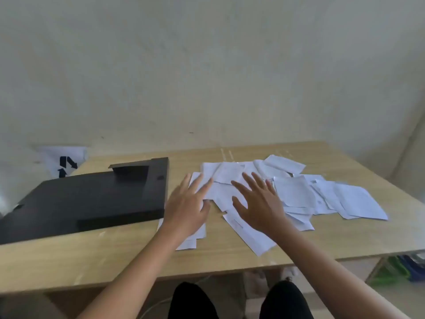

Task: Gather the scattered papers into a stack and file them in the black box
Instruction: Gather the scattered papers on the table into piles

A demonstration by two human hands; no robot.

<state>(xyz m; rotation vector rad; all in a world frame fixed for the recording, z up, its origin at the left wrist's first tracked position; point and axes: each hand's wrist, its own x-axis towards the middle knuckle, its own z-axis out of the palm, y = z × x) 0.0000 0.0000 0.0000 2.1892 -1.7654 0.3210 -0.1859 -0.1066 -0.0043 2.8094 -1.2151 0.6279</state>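
on the pale wood-grain table point(115, 256), thin white papers point(296, 194) lay scattered in an overlapping heap, their corners at all angles. my left hand point(186, 208) and right hand point(259, 203) were spread flat, fingers splayed, gripping nothing, over the heap's left side. just left of them sat the flat, matte black box point(87, 199), angular and smooth.

White papers point(294, 192), black box point(80, 203), light wood-grain table point(92, 256).
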